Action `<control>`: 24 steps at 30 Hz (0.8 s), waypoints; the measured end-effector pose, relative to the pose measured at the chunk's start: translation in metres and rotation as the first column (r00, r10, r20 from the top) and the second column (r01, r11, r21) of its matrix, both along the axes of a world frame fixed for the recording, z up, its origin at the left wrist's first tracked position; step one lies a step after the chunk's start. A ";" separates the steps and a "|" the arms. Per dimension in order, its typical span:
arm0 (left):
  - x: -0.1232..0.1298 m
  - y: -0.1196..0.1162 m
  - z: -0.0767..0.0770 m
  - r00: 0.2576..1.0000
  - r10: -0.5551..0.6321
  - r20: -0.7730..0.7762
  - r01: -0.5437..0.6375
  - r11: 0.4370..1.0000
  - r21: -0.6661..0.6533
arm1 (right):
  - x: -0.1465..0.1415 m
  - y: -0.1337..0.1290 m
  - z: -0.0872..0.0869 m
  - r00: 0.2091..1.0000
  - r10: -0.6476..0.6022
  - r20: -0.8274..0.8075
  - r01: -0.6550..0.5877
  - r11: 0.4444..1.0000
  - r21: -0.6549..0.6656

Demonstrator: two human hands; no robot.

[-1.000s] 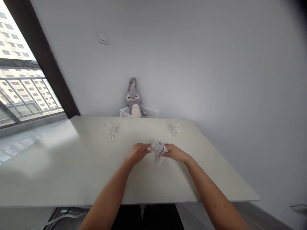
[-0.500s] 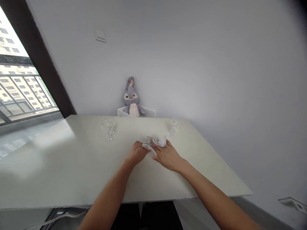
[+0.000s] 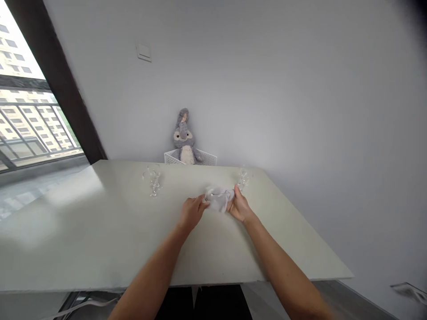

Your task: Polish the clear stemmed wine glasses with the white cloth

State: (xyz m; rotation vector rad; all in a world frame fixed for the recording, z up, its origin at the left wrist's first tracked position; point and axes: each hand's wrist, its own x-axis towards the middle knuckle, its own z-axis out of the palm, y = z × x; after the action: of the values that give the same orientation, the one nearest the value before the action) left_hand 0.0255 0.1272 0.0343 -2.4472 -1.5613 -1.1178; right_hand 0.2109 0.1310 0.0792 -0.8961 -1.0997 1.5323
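A crumpled whitish cloth (image 3: 218,198) hangs between my two hands above the table, a little blurred by motion. At its left edge my left hand (image 3: 193,211) pinches it between thumb and fingers. My right hand (image 3: 239,206) grips the right edge, thumb up and fingers mostly tucked behind or under the cloth. Just beyond my right hand stands a clear glass (image 3: 243,177) with a short stem, its lower part close to my thumb. Farther to the left is more clear stemmed glassware (image 3: 153,180), too transparent to tell how many pieces.
The pale table (image 3: 100,240) reaches back toward a grey wall. Behind its far edge, a grey plush toy (image 3: 184,138) sits in a white perforated basket (image 3: 208,158). A window (image 3: 33,120) with a railing outside is at the left. A white cable (image 3: 90,303) runs below the front edge.
My right hand has turned from lying palm-down over the cloth to gripping its right edge with the thumb up. The cloth is now lifted and stretched more between both hands.
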 end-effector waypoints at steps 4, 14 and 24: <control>0.002 -0.001 0.002 0.978 0.208 0.011 -0.207 0.977 -0.049 | -0.045 -0.015 -0.019 0.988 -0.053 -0.147 0.067 0.994 0.091; 0.020 -0.013 0.006 0.975 0.163 0.151 -0.166 0.986 0.009 | -0.081 0.007 -0.034 0.961 -0.275 -0.034 0.277 0.955 0.106; -0.008 0.011 0.015 0.394 0.235 0.889 0.481 0.772 -0.417 | -0.051 0.007 -0.044 0.800 -0.024 0.600 -0.163 0.953 0.256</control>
State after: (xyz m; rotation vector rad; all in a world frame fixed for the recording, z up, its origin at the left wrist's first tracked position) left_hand 0.0174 0.1379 0.0495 -2.3327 -2.3083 -2.7831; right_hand 0.1604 0.1385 0.0350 -1.1732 -1.7862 1.1051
